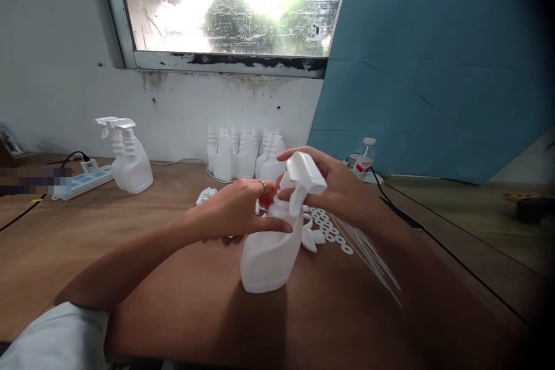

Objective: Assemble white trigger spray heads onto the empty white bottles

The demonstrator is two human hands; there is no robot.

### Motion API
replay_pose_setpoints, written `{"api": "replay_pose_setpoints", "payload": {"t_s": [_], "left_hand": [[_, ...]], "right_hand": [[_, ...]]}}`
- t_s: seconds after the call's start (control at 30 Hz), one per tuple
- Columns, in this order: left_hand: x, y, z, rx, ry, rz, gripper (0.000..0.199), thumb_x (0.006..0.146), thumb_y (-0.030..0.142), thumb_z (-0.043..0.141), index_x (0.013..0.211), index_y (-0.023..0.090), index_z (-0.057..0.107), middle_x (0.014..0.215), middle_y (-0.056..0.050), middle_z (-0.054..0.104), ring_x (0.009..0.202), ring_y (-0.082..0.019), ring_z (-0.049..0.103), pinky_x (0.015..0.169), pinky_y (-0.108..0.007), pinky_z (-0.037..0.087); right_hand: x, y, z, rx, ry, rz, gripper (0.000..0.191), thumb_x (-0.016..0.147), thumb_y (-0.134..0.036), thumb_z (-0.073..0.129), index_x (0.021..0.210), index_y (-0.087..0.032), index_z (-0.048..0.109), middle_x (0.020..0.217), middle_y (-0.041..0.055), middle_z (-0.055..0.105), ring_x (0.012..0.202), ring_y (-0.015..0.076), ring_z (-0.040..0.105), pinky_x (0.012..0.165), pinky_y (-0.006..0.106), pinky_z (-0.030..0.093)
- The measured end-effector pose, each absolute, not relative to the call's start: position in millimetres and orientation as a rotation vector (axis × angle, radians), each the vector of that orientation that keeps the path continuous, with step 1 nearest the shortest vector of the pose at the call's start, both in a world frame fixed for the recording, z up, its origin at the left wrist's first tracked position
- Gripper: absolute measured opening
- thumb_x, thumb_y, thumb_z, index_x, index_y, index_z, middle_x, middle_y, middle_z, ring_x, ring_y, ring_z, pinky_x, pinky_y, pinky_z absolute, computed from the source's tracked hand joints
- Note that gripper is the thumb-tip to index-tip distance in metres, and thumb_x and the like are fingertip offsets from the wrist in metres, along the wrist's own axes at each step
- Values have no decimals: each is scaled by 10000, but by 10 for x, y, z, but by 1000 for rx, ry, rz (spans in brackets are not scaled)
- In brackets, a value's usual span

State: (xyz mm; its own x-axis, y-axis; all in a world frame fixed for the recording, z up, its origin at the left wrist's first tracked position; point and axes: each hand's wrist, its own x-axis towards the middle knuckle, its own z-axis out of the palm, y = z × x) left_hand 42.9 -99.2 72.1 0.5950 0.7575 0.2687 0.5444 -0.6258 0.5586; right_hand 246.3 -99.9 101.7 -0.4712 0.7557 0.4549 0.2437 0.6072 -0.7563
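A white translucent spray bottle (pixel 269 257) stands slightly tilted on the wooden table in front of me. My left hand (pixel 236 208) grips it around the upper body and neck, its thumb lying across the front. On the bottle's neck sits a white trigger sprayer head (pixel 304 174). My right hand (pixel 336 182) is closed around this head from behind and the right, with some fingers hidden by it. Beside and behind the bottle lie loose white trigger heads (pixel 311 237), white ring washers (pixel 329 230) and thin white tubes (pixel 373 254).
Several headless white bottles (pixel 245 153) stand against the wall. Two bottles with sprayer heads (pixel 134 165) stand at the left beside a power strip (pixel 84 181). A clear drink bottle (pixel 364 156) is at the back right. A black cable (pixel 468 277) crosses the right side.
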Motion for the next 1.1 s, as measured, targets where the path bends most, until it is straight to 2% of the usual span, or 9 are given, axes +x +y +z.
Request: {"api": "replay_pose_setpoints", "payload": {"t_s": [0.1, 0.23, 0.33, 0.43, 0.53, 0.63, 0.8, 1.0, 1.1], "left_hand": [[314, -993, 801, 2519, 1034, 708, 464, 698, 631, 700, 874, 218, 582, 720, -21, 628, 541, -157, 601, 419, -261, 427], [230, -1060, 962, 2563, 985, 1041, 613, 703, 590, 725, 1169, 262, 500, 1000, -70, 635, 815, -196, 634, 569, -285, 525], [320, -1129, 1049, 2583, 849, 1305, 657, 731, 543, 728, 1263, 276, 450, 1177, -85, 586, 907, -192, 614, 635, -279, 539], [449, -1163, 1098, 2658, 808, 1374, 495, 790, 456, 706, 1210, 245, 548, 1132, -54, 629, 883, -173, 620, 696, -274, 532], [479, -1134, 1134, 2622, 803, 1322, 256, 889, 347, 605, 1105, 221, 662, 999, -24, 688, 818, -146, 650, 699, -249, 526], [411, -1059, 1162, 2484, 731, 1203, 296, 895, 376, 594, 1127, 219, 691, 933, -36, 707, 740, -144, 668, 611, -226, 524], [355, -939, 1169, 2359, 715, 1161, 324, 884, 421, 606, 1115, 222, 716, 875, -54, 702, 736, -158, 663, 560, -220, 508], [408, -934, 1143, 2344, 689, 1193, 296, 883, 412, 611, 1085, 220, 710, 974, -58, 702, 823, -163, 659, 597, -216, 507], [408, -957, 1136, 2334, 695, 1181, 293, 886, 411, 608, 1081, 213, 701, 968, -53, 700, 798, -149, 655, 611, -213, 505]], "right_hand": [[2405, -988, 950, -771, -1995, 820, 464, 737, -319, 759, 1121, -204, 525, 819, 27, 692, 670, 179, 672, 498, 273, 524], [2303, -986, 869, -775, -1924, 806, 406, 729, -307, 747, 1068, -205, 549, 782, 3, 649, 636, 152, 622, 499, 267, 500], [2238, -977, 808, -771, -1850, 867, 325, 693, -298, 757, 956, -204, 591, 760, -6, 639, 621, 143, 600, 499, 258, 486], [2186, -963, 733, -735, -1804, 916, 226, 699, -323, 756, 796, -192, 599, 698, -6, 624, 613, 148, 593, 499, 253, 471], [2139, -945, 641, -633, -1785, 1063, 216, 784, -369, 702, 768, -172, 615, 698, 15, 633, 641, 152, 613, 543, 261, 489], [2104, -911, 540, -476, -1758, 1303, 236, 854, -381, 640, 809, -151, 615, 726, 41, 653, 671, 161, 642, 600, 279, 522], [2098, -852, 438, -141, -1600, 1532, 231, 855, -356, 599, 966, -154, 587, 782, 51, 657, 677, 180, 651, 615, 319, 542], [2087, -841, 420, -246, -1607, 1438, 216, 813, -337, 685, 887, -152, 598, 739, 43, 657, 669, 175, 654, 632, 314, 547], [2070, -861, 417, -219, -1600, 1425, 267, 828, -399, 668, 887, -145, 610, 771, 53, 663, 660, 169, 652, 610, 304, 545]]}}
